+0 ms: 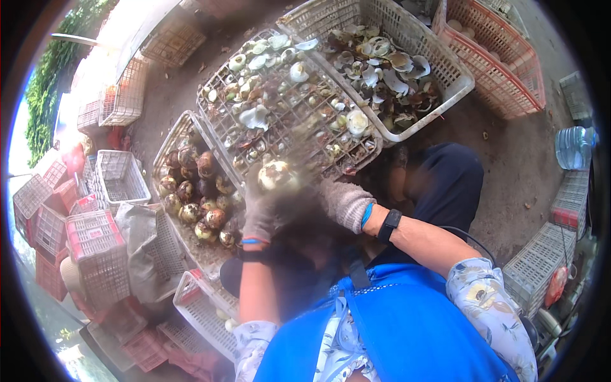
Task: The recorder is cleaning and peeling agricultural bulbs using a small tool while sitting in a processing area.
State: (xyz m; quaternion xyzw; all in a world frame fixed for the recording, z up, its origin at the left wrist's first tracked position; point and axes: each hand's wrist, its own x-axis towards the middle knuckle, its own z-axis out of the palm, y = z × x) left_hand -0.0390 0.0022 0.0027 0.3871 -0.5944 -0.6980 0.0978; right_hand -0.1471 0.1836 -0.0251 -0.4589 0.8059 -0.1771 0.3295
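Observation:
My left hand point(259, 213), in a pale knit glove, is closed around a round onion-like bulb point(275, 176), cream with brown patches. My right hand point(347, 202), gloved too, is close beside it to the right. A dark blur covers its fingertips, so whether they grip anything is hidden. Beyond both hands lies an upturned lattice crate point(293, 108) strewn with peel scraps and small pale pieces. Left of my left hand, a crate point(167, 137) contains several brown-skinned bulbs point(189, 191).
At the far right of the lattice crate, a white crate point(455, 86) holds a heap of peelings point(388, 73). Past it stands a red crate point(496, 76) with pale round things inside. Stacked crates point(95, 254) line the left; a water jug point(575, 148) is at right.

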